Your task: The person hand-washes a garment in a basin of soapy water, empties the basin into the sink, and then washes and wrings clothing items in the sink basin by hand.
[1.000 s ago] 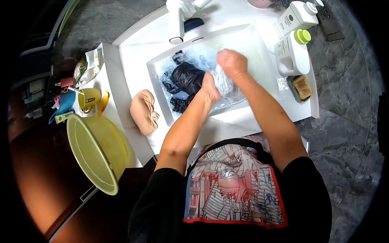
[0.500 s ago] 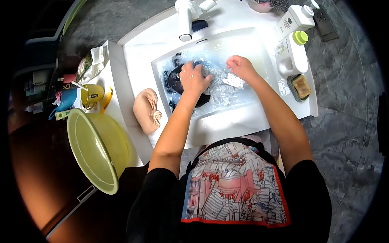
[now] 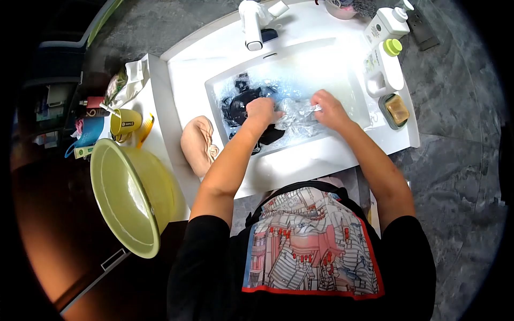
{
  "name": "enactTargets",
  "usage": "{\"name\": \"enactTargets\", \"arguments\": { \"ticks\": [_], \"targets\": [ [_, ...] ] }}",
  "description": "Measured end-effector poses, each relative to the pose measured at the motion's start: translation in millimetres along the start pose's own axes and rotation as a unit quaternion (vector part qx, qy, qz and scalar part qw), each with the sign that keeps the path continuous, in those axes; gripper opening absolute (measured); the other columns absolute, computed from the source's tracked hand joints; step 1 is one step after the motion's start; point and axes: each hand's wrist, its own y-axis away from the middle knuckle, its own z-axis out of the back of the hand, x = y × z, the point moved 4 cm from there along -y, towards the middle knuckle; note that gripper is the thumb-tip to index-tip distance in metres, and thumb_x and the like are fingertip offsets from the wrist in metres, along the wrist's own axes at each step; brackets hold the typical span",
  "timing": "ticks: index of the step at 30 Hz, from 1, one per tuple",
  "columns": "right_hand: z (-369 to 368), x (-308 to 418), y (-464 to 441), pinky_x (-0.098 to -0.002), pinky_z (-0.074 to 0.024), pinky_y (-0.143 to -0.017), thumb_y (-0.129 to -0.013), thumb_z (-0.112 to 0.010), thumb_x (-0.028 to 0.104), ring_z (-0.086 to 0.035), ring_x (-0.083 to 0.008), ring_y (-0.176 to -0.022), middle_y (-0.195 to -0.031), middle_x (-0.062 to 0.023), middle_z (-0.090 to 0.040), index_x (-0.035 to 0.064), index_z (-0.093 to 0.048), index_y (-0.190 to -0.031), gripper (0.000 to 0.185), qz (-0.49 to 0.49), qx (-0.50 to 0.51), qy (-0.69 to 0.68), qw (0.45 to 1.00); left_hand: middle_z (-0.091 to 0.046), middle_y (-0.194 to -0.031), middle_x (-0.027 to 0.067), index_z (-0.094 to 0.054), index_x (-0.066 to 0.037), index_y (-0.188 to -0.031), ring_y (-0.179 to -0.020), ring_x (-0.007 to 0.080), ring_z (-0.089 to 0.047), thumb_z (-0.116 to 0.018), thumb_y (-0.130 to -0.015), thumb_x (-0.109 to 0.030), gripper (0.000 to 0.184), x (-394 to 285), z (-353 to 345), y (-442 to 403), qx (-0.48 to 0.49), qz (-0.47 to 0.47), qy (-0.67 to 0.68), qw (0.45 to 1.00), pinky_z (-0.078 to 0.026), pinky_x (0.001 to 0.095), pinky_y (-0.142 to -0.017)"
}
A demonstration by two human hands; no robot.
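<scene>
Both my hands are in the white sink [image 3: 214, 88], which holds bluish, sudsy water. My right hand [image 3: 330, 111] is closed on the edge of a wet, whitish, thin cloth [image 3: 297, 116]. My left hand [image 3: 261, 111] is curled at the border between that cloth and some black cloth [image 3: 241, 107]; its thumb points at the whitish cloth, and what its fingers hold is hidden. The black cloth lies bunched and soaked on the left side of the sink.
A beige rolled cloth [image 3: 196, 143] lies on the counter left of the sink. A yellow-green basin [image 3: 144, 214] stands tilted at lower left, near a yellow cup [image 3: 126, 123]. White bottles [image 3: 384, 69] and a soap dish [image 3: 393, 111] line the right edge. The faucet [image 3: 252, 32] stands behind.
My left hand has drawn in from spread fingers over the black cloth to a curled shape. My right hand has come down onto the whitish cloth and closed on it.
</scene>
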Motion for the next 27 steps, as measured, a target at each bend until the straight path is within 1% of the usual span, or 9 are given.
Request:
{"name": "enactTargets", "arguments": {
  "ticks": [2, 4, 6, 8, 10, 13, 21, 26, 27],
  "targets": [
    [11, 30, -4, -0.0401, -0.0457, -0.075, -0.062, -0.053, -0.003, -0.055, -0.0299, -0.086, -0.089, -0.0097, -0.057, 0.0058, -0.054, -0.085, 0.024, 0.072, -0.011, -0.019, 0.997, -0.059, -0.114, 0.0173, -0.054, -0.006, -0.119, -0.109, 0.0335, -0.054, -0.07, -0.075, -0.037, 0.056, -7, 1, -2, -0.057, -0.049, -0.041, 0.996, -0.047, 0.041, -0.086],
    [27, 58, -13, -0.0391, -0.0459, -0.073, -0.06, -0.05, -0.007, -0.055, -0.0296, -0.086, -0.091, -0.0096, -0.057, 0.0058, -0.053, -0.084, 0.028, 0.143, -0.02, -0.043, 0.989, -0.056, -0.119, 0.0169, -0.055, -0.008, -0.118, -0.113, 0.0323, -0.05, -0.078, -0.063, -0.017, 0.06, -20, 7, 0, -0.249, -0.322, 0.161, 0.899, -0.046, 0.0412, -0.087],
    [45, 78, -19, -0.0385, -0.0466, -0.076, -0.058, -0.048, -0.01, -0.055, -0.03, -0.088, -0.097, -0.0102, -0.058, 0.0058, -0.053, -0.086, 0.033, 0.192, -0.035, -0.066, 0.979, -0.061, -0.108, 0.0119, -0.058, -0.006, -0.11, -0.101, 0.0249, -0.057, -0.077, -0.063, -0.008, 0.051, -21, 13, 2, -0.177, -0.316, 0.229, 0.904, -0.047, 0.0339, -0.084],
    [59, 70, -23, -0.0378, -0.0469, -0.079, -0.06, -0.051, -0.009, -0.056, -0.0292, -0.09, -0.1, -0.0102, -0.058, 0.0062, -0.055, -0.091, 0.035, 0.166, -0.099, -0.026, 0.981, -0.063, -0.096, 0.0039, -0.059, -0.005, -0.102, -0.089, 0.0149, -0.058, -0.073, -0.067, -0.008, 0.037, -14, 20, 4, 0.07, -0.185, 0.351, 0.915, -0.046, 0.0265, -0.08],
    [70, 62, -19, -0.037, -0.0471, -0.081, -0.062, -0.053, -0.008, -0.056, -0.0284, -0.092, -0.104, -0.0102, -0.059, 0.0066, -0.057, -0.097, 0.038, 0.14, -0.162, 0.01, 0.977, -0.059, -0.086, -0.001, -0.058, -0.006, -0.092, -0.081, 0.0093, -0.054, -0.07, -0.069, -0.003, 0.025, -13, 55, 32, 0.006, -0.142, 0.554, 0.82, -0.044, 0.0238, -0.076],
    [53, 16, -9, -0.0362, -0.0416, -0.095, -0.075, -0.066, 0.008, -0.051, -0.0291, -0.109, -0.117, -0.0129, -0.054, 0.0105, -0.046, -0.131, 0.059, -0.125, -0.013, -0.081, 0.989, -0.057, -0.081, -0.0023, -0.054, -0.008, -0.086, -0.074, 0.0057, -0.052, -0.066, -0.074, 0.0, 0.019, -7, 79, 47, -0.014, -0.177, 0.653, 0.736, -0.043, 0.0219, -0.069],
    [-40, -17, 4, -0.0387, -0.0335, -0.104, -0.066, -0.074, 0.013, -0.033, -0.0363, -0.13, -0.145, -0.0208, -0.027, 0.0233, -0.036, -0.138, 0.083, -0.142, 0.079, 0.005, 0.987, -0.055, -0.106, 0.0057, -0.044, -0.009, -0.085, -0.093, 0.0117, -0.051, -0.054, -0.068, 0.009, 0.027, -36, 142, 118, 0.026, -0.263, 0.71, 0.653, -0.042, 0.0243, -0.076],
    [-38, 26, -11, -0.0377, -0.0346, -0.104, -0.064, -0.074, 0.014, -0.039, -0.0344, -0.125, -0.142, -0.0208, -0.032, 0.0149, -0.047, -0.13, 0.07, 0.025, 0.054, 0.023, 0.998, -0.056, -0.101, 0.0071, -0.044, -0.01, -0.083, -0.086, 0.0127, -0.052, -0.053, -0.063, 0.01, 0.03, -32, 179, 153, -0.012, -0.292, 0.705, 0.646, -0.042, 0.0254, -0.074],
    [-45, 28, -12, -0.0367, -0.0355, -0.102, -0.064, -0.074, 0.014, -0.042, -0.0306, -0.122, -0.137, -0.019, -0.038, 0.0107, -0.047, -0.128, 0.069, -0.036, 0.167, -0.15, 0.974, -0.056, -0.099, 0.0071, -0.044, -0.01, -0.082, -0.083, 0.0129, -0.051, -0.053, -0.063, 0.01, 0.03, -27, 184, 156, -0.008, -0.299, 0.7, 0.648, -0.041, 0.0254, -0.073]
  ]
}}
